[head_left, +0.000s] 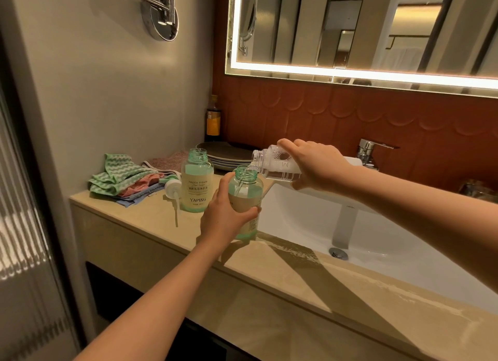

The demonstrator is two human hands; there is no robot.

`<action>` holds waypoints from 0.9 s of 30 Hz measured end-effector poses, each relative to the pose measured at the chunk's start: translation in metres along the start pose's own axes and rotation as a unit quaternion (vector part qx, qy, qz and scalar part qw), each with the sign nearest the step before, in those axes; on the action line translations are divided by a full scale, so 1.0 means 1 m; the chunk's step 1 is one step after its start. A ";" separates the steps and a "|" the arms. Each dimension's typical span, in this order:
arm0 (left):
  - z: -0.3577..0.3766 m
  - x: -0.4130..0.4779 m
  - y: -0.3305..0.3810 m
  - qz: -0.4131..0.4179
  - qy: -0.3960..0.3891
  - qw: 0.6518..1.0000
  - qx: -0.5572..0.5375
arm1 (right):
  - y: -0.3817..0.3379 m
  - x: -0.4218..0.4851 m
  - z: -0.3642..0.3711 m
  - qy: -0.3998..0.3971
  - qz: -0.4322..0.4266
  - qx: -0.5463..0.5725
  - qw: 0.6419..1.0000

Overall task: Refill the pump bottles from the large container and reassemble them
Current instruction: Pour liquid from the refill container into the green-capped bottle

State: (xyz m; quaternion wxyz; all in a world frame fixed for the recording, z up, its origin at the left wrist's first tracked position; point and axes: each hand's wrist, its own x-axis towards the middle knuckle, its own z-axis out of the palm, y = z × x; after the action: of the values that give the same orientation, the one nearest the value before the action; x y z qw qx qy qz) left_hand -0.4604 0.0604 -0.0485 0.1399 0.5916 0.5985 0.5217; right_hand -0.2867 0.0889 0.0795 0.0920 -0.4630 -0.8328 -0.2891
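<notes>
**Spotter:** What does the head view give you?

**Operator:** My left grip [226, 215] is curled round the middle of a green-tinted pump bottle [246, 190], with the fingers wrapped across its label. The bottle is upright with its neck open and no pump on it. Its base sits on the beige desk [151, 212], right at the left rim of the white sink [377, 234].

**Spotter:** And your other side?

**Operator:** My right grip [318, 166] holds the clear container [272, 163] from above, with fingers and thumb closed round its body. I have it tipped nearly level, its mouth pointing left, just above the bottle's neck. A thin clear stream runs from that mouth down into the bottle. I see bubbles inside the container.

**Spotter:** Where is the other bottle?

**Operator:** The second pump bottle [197, 182] stands just left of the held one and a little farther back. It is also uncapped, and its YAPING label faces me. Neither grip touches it. A white pump head [172, 188] lies on the desk just left of it, with its tube pointing toward the near edge.

**Spotter:** What else is on the desk?

**Operator:** Folded cloths [126, 177] are piled at the far left. A stack of plates [229, 155] sits behind the bottles, and a dark bottle [213, 120] stands in the far corner. A chrome faucet [369, 150] is beyond my right wrist, and a lit mirror [377, 23] hangs above.
</notes>
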 end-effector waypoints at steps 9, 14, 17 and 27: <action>0.001 0.001 -0.001 0.003 0.000 1.000 0.001 | 0.000 0.000 -0.001 -0.002 -0.002 0.000 1.000; 0.001 0.001 -0.001 0.001 0.003 1.000 0.002 | 0.000 0.000 -0.001 0.001 0.000 -0.006 1.000; 0.001 0.002 -0.001 0.001 0.003 1.000 0.003 | 0.000 0.001 -0.001 0.001 0.000 -0.007 1.000; 0.001 0.001 -0.001 -0.001 -0.003 1.000 0.008 | 0.000 0.001 -0.002 0.001 -0.004 -0.003 1.000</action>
State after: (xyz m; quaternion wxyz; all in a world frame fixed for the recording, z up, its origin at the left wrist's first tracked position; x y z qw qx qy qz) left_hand -0.4609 0.0620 -0.0490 0.1371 0.5938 0.6028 0.5151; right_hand -0.2878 0.0889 0.0813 0.0900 -0.4601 -0.8334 -0.2927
